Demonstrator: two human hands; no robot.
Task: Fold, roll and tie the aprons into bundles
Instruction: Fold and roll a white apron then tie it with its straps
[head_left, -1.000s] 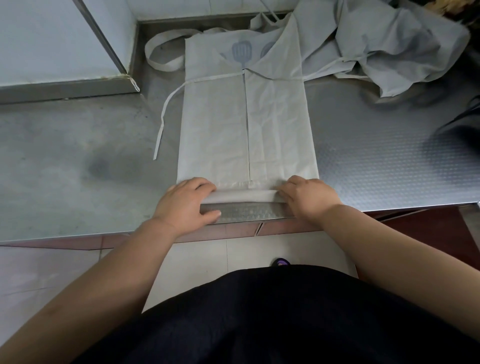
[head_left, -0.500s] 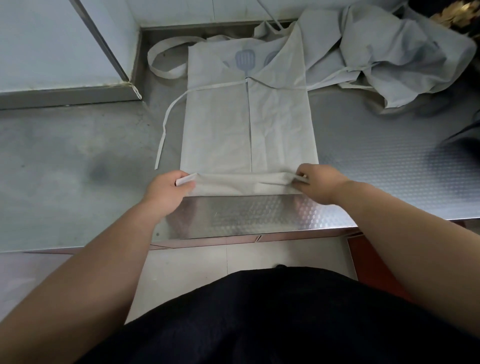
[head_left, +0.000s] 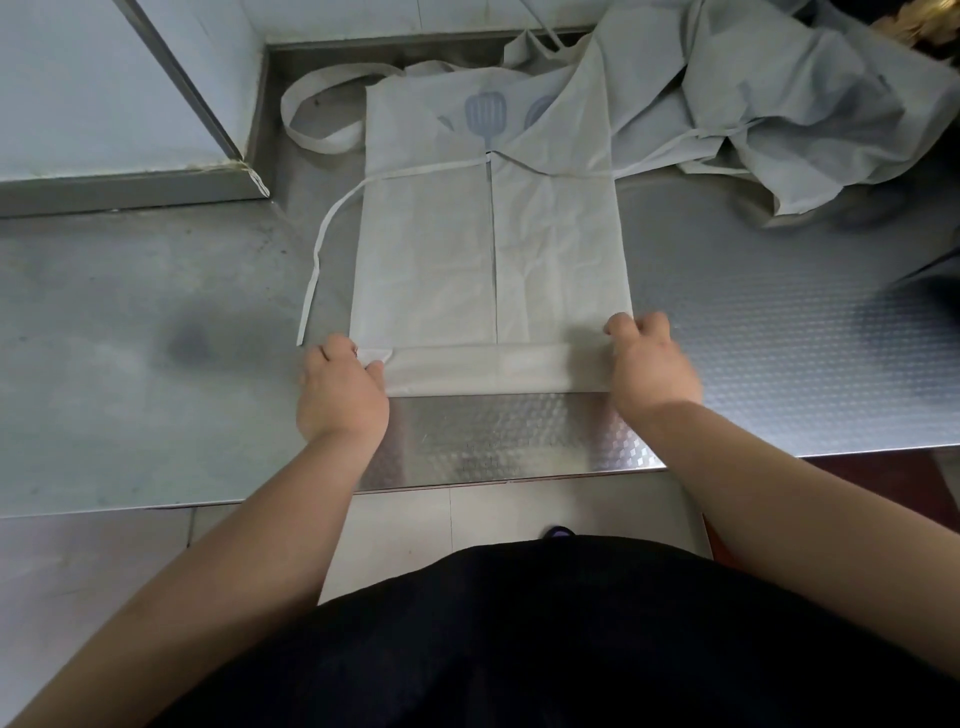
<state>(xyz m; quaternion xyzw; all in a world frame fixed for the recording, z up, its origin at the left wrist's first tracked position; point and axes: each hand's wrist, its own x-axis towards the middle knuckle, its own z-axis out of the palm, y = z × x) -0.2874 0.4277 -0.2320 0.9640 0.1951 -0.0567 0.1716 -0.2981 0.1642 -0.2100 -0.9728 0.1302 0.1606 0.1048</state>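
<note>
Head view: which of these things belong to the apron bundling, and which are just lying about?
In the job:
pale grey folded apron, near end rolled
left hand and right hand, gripping the roll's ends
crumpled heap of pale grey apron fabric

Lying about:
embossed steel counter, the work surface
dark object at the right edge

Folded apron (head_left: 488, 249) on counter (head_left: 779, 322); hands at its near roll's (head_left: 493, 369) ends; loose aprons (head_left: 779, 93) behind, right.
</note>
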